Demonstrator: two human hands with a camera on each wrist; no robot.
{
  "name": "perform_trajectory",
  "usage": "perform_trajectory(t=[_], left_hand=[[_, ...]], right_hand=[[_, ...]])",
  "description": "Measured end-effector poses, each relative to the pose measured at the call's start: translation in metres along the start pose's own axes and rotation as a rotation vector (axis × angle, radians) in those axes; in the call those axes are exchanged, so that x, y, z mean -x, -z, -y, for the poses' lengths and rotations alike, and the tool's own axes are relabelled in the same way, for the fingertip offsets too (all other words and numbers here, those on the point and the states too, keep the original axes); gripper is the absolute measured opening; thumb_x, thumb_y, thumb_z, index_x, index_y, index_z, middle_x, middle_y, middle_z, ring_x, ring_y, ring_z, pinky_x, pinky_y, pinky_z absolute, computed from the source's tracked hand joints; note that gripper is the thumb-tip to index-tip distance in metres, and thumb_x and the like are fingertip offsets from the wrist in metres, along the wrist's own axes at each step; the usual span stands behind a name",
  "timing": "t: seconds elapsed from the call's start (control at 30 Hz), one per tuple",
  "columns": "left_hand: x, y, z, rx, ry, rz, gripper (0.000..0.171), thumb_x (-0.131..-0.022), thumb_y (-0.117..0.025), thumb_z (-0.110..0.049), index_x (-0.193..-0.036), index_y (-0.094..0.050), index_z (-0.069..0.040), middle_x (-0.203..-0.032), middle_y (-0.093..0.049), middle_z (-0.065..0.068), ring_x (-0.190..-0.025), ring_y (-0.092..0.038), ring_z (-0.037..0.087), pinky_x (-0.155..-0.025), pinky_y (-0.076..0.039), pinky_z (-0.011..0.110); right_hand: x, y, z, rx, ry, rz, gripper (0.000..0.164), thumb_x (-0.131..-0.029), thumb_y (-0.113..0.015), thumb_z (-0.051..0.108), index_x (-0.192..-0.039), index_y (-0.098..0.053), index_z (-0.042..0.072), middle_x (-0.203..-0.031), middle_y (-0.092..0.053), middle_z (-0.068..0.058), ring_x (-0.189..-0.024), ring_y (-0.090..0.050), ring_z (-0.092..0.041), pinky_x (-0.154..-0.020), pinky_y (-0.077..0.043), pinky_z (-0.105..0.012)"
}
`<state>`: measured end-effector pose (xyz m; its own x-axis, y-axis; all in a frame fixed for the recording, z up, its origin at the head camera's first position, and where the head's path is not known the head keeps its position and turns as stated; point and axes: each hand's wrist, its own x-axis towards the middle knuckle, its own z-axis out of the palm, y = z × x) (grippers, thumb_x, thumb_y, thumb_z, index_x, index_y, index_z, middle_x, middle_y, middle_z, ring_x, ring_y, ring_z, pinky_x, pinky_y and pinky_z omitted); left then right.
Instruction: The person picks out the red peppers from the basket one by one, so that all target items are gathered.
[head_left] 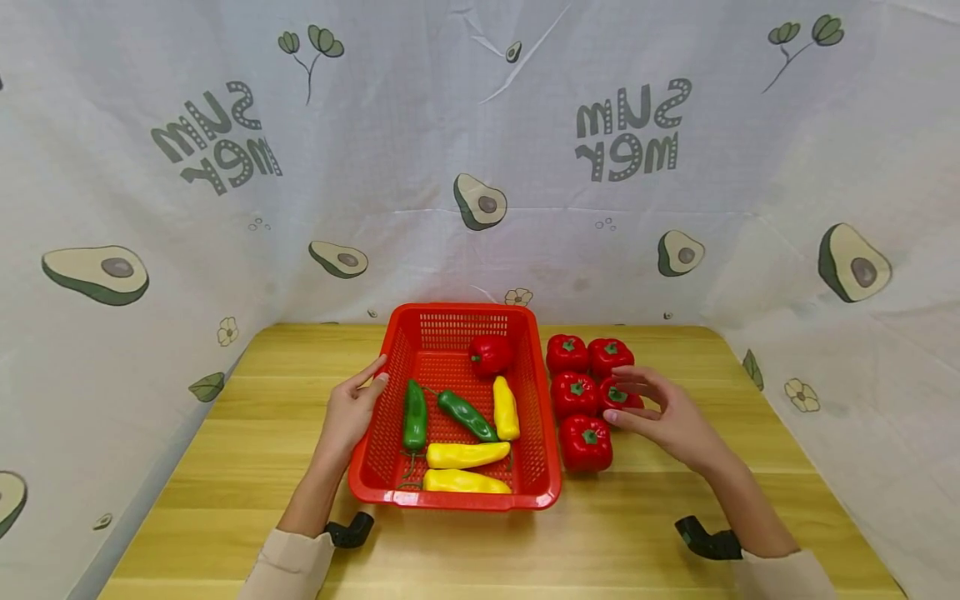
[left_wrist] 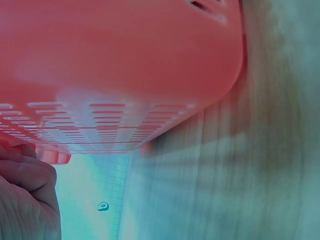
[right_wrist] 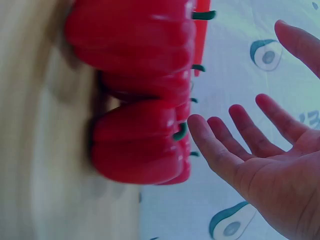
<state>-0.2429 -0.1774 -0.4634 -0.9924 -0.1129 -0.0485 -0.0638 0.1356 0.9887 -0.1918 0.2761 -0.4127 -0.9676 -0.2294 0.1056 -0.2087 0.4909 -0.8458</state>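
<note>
A red plastic basket [head_left: 465, 500] stands on the wooden table. My left hand [head_left: 352, 412] holds its left rim, thumb at the top edge; in the left wrist view, bent fingers [left_wrist: 30, 175] lie against its side. Inside are a red bell pepper [head_left: 491, 356], two green peppers, one upright [head_left: 415, 417] and one slanted [head_left: 467, 415], and three long yellow peppers, one of them [head_left: 506, 410] near the right wall. Several red bell peppers [head_left: 587, 443] stand right of the basket. My right hand [head_left: 667, 417], fingers spread, hovers beside the rightmost pepper [right_wrist: 140, 142], apart from it.
A pale cloth [head_left: 420, 125] printed with avocados hangs behind and along both sides of the table. Bare wood [head_left: 247, 467] shows left of the basket and along the front. Black camera mounts [head_left: 348, 531] sit at both wrists.
</note>
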Motion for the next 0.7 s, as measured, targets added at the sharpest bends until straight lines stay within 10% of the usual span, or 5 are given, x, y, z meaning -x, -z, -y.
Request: perform_trajectory(t=[0.37, 0.7], left_hand=[[0.001, -0.001, 0.002, 0.014, -0.011, -0.009, 0.041, -0.104, -0.064, -0.031, -0.145, -0.061, -0.03, -0.102, -0.077, 0.025, -0.076, -0.075, 0.02, -0.066, -0.061, 0.029], [0.001, 0.0, 0.001, 0.007, 0.002, -0.004, 0.042, -0.103, -0.065, -0.034, -0.145, -0.061, -0.032, -0.101, -0.078, 0.023, -0.08, -0.076, 0.021, -0.067, -0.062, 0.029]], right_hand=[[-0.049, -0.004, 0.033, 0.057, 0.0, 0.026, 0.068, -0.094, -0.077, 0.033, -0.15, -0.048, 0.01, -0.151, -0.052, -0.019, -0.137, -0.051, -0.044, -0.104, -0.052, -0.056], [-0.097, -0.028, 0.06, 0.012, 0.016, 0.066, 0.069, -0.091, -0.079, 0.035, -0.151, -0.049, 0.02, -0.156, -0.049, -0.011, -0.145, -0.045, -0.04, -0.108, -0.047, -0.062]])
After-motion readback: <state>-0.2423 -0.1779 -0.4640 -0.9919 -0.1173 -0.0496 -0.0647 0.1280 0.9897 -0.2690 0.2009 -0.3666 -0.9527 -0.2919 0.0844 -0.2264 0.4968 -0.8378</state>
